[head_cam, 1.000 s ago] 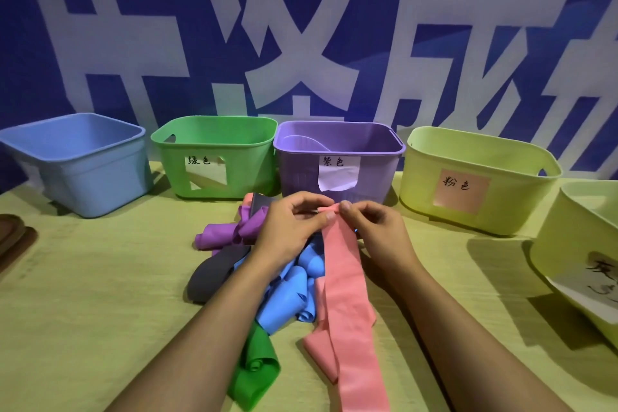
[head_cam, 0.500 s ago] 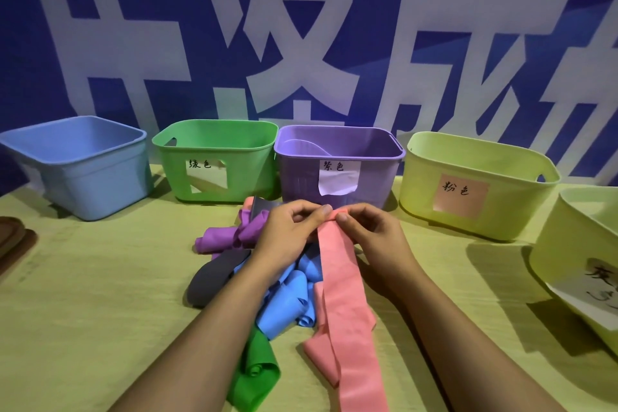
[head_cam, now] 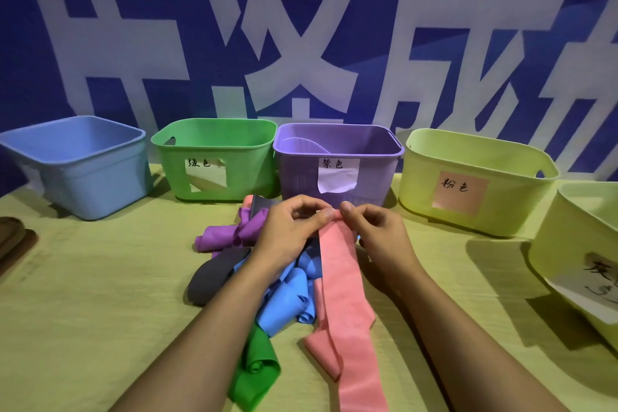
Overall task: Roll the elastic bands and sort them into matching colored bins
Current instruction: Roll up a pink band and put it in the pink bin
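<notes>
A long pink elastic band (head_cam: 341,281) runs from the pile toward the table's near edge. My left hand (head_cam: 291,231) and my right hand (head_cam: 374,227) both pinch its far end, thumbs close together, in front of the purple bin (head_cam: 337,144). Under my left forearm lie a purple band (head_cam: 230,234), a dark grey band (head_cam: 214,274), blue bands (head_cam: 287,298) and a green band (head_cam: 254,368), loose and partly curled. Along the back stand a blue bin (head_cam: 77,164), a green bin (head_cam: 214,157) and a yellow-green bin with a pink label (head_cam: 475,177).
Another yellow-green bin (head_cam: 582,257) with a grey-word label sits at the right edge. A brown object (head_cam: 10,237) shows at the far left edge. A blue banner with white characters hangs behind the bins. The yellow-green tabletop (head_cam: 93,311) spreads to the left.
Both hands stay pinched on the pink band's far end with only small finger shifts. The bands and bins hold their places.
</notes>
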